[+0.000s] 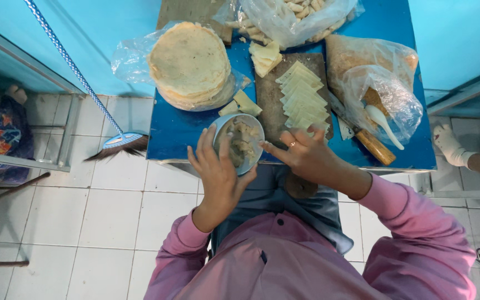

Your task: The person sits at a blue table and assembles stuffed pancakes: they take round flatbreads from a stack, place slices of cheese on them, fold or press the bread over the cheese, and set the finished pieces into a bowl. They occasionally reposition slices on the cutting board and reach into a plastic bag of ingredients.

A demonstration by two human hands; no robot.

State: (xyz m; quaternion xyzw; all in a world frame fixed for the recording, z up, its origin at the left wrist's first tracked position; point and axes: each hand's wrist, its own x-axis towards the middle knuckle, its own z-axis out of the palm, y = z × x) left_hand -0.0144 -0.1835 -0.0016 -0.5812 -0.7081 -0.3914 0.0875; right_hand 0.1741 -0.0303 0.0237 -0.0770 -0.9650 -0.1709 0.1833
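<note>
pale yellow cheese slices (302, 100) on brown board (270, 94), over deep blue table (179, 130); left of it, cream flatbreads (190, 61); below, pink sleeves (418, 222); white floor tiles (112, 222).

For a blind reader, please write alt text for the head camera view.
A person's left hand holds a small bowl of filling while the right hand reaches into it, above a blue table with stacked round wrappers and cut triangular wrappers.

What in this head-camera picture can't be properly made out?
- Lumpy beige filling in the small round pale bowl: too small to identify; the left hand covers the bowl's near wall.
- Clear plastic bag of pale pieces: cut off by the top edge.
- Right hand: fingertips hide their contact with the bowl.
</note>
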